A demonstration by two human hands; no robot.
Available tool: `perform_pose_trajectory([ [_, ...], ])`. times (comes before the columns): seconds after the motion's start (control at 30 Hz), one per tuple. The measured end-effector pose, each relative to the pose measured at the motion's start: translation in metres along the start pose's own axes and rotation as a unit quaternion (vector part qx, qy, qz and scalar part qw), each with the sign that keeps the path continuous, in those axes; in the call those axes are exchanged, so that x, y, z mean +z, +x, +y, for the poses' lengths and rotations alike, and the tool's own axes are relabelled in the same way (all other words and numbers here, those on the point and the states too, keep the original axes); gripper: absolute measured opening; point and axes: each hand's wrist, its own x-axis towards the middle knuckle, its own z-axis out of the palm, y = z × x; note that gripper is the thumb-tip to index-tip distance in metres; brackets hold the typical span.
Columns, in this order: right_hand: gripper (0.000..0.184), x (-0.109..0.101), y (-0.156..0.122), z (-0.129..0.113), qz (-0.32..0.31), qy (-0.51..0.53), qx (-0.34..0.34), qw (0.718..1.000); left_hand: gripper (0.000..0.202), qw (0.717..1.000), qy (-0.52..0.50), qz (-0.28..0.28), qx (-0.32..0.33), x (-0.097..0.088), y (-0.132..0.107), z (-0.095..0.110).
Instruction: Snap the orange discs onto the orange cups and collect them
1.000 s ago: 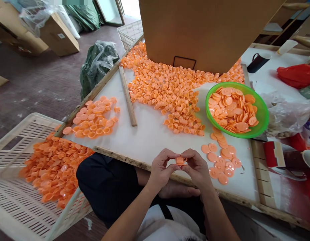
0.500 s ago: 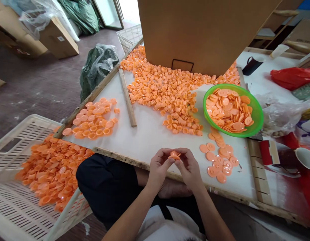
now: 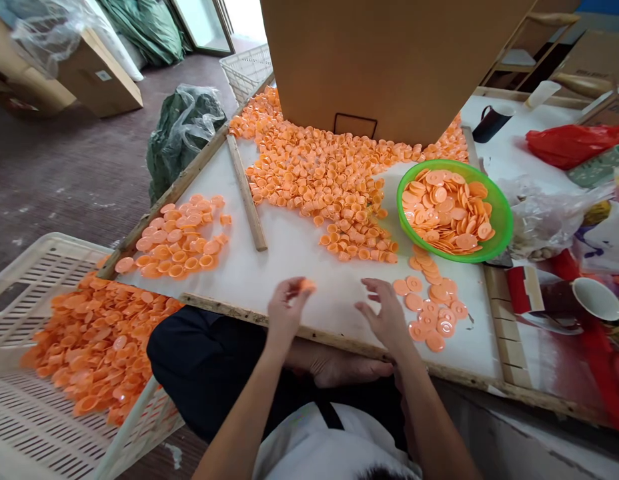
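The left hand (image 3: 284, 312) pinches one orange cap (image 3: 306, 285) in its fingers, over the near edge of the bench (image 3: 289, 260); the right hand (image 3: 387, 317) has its fingers spread, just left of the flat orange lids (image 3: 434, 313).

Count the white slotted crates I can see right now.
2. The near crate sits lower left, holding orange caps. The far crate stands beyond the table's far left corner, beside the cardboard box. Others may be hidden behind the box.
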Motion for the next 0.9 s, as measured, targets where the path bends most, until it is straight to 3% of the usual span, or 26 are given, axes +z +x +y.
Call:
perform_pose_trajectory([
  [0.07, 0.03, -0.021, 0.005, 0.023, 0.052, -0.085, 0.03, 0.995, 0.037, 0.985, 0.12, 0.107, 0.061, -0.033, 0.028, -0.015],
  [0.13, 0.028, -0.04, 0.009, 0.044, 0.087, -0.164, 0.061, 0.981, 0.041, 0.948, 0.234, 0.184, 0.113, -0.064, 0.051, -0.026],
  [0.23, 0.03, -0.058, 0.013, 0.065, 0.112, -0.225, 0.095, 0.963, 0.047, 0.897, 0.318, 0.248, 0.183, -0.079, 0.066, -0.028],
  [0.27, 0.032, -0.061, 0.014, 0.069, 0.114, -0.232, 0.102, 0.961, 0.044, 0.893, 0.321, 0.237, 0.206, -0.073, 0.066, -0.025],
  [0.33, 0.034, -0.063, 0.016, 0.074, 0.114, -0.238, 0.108, 0.959, 0.032, 0.904, 0.303, 0.165, 0.251, -0.047, 0.059, -0.016],
  [0.4, 0.035, -0.063, 0.017, 0.077, 0.113, -0.246, 0.111, 0.956, 0.026, 0.916, 0.273, 0.059, 0.288, -0.008, 0.05, -0.007],
  [0.47, 0.035, -0.063, 0.018, 0.08, 0.112, -0.253, 0.113, 0.954, 0.027, 0.91, 0.259, -0.028, 0.322, 0.031, 0.045, 0.001],
  [0.6, 0.035, -0.066, 0.015, 0.083, 0.131, -0.234, 0.112, 0.957, 0.027, 0.884, 0.317, -0.1, 0.33, 0.086, 0.054, 0.004],
  [0.67, 0.037, -0.069, 0.011, 0.079, 0.155, -0.205, 0.117, 0.959, 0.022, 0.881, 0.348, -0.107, 0.302, 0.097, 0.063, 0.003],
  [0.77, 0.042, -0.072, 0.003, 0.067, 0.176, -0.135, 0.129, 0.967, 0.009, 0.894, 0.348, -0.111, 0.258, 0.098, 0.068, 0.001],
  [0.9, 0.042, -0.062, -0.003, 0.045, 0.157, 0.083, 0.149, 0.973, 0.007, 0.945, 0.236, -0.13, 0.184, 0.087, 0.054, 0.005],
])
